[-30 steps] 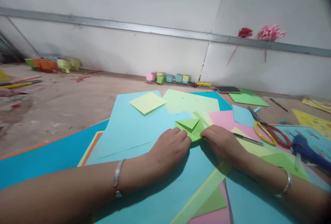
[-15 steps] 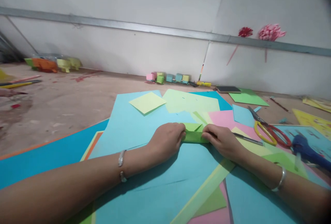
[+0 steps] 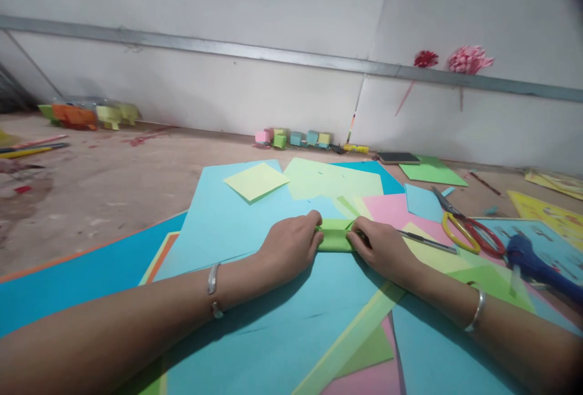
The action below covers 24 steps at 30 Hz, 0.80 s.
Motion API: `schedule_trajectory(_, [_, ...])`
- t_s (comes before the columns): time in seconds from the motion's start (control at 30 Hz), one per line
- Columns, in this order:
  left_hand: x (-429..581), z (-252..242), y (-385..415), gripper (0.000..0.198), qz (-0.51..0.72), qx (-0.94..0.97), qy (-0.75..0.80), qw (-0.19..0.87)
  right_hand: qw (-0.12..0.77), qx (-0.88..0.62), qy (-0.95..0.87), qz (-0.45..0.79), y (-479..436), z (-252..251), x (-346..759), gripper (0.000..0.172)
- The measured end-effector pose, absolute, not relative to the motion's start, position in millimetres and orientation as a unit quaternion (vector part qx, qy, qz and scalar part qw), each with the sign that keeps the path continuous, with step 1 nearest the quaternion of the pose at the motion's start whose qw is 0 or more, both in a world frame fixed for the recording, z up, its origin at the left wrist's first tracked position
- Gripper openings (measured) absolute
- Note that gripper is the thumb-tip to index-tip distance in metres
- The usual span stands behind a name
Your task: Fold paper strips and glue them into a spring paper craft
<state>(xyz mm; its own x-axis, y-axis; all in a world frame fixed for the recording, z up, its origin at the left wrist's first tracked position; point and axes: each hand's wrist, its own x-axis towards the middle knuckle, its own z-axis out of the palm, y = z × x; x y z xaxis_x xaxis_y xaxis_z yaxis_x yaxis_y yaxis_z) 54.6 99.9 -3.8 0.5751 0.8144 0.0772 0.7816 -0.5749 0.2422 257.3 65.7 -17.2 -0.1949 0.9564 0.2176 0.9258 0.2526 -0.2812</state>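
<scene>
A folded green paper [image 3: 336, 239] is stretched between my two hands, low over the light blue sheets [image 3: 273, 346]. Its left end is pinched by the thumb and fingers of my left hand [image 3: 291, 242]. My right hand [image 3: 385, 249] pinches the right end in the same way. A fold line runs along the strip, and its ends are hidden by my fingers. Beyond it, a pale yellow-green square [image 3: 256, 183] lies on the light blue sheet.
Right of my right hand lie a cutter knife [image 3: 428, 242], scissors [image 3: 469, 228] and a blue glue gun [image 3: 542, 267]. Small paper blocks [image 3: 296, 138] line the wall, with a dark phone [image 3: 398, 158] further right. Orange and yellow paper shapes [image 3: 82, 115] stand back left.
The upper part of the green paper, where a loose flap showed, now looks flatter. My right hand has shifted slightly left, closer to my left hand. The whole view has moved a little.
</scene>
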Motion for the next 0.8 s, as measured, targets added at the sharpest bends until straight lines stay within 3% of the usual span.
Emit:
schedule_trajectory(0.3, [53, -7, 101, 0.037, 0.119, 0.892, 0.432, 0.063, 0.185, -0.618, -0.764, 0.029, 65, -19, 255, 0.015])
schedule_trajectory(0.5, [54, -12, 114, 0.047, 0.200, 0.853, 0.449, 0.176, 0.207, -0.613, -0.761, 0.048, 66, -21, 258, 0.016])
schedule_trajectory(0.57, [54, -13, 117, 0.039, 0.210, 0.844, 0.449, 0.205, 0.223, -0.611, -0.758, 0.057, 65, -21, 260, 0.016])
schedule_trajectory(0.7, [55, -10, 116, 0.005, 0.238, 0.839, 0.432, 0.229, 0.270, -0.611, -0.741, 0.073, 64, -20, 261, 0.020])
schedule_trajectory(0.8, [55, -9, 113, 0.005, 0.273, 0.833, 0.418, 0.237, 0.308, -0.610, -0.725, 0.088, 64, -18, 262, 0.022])
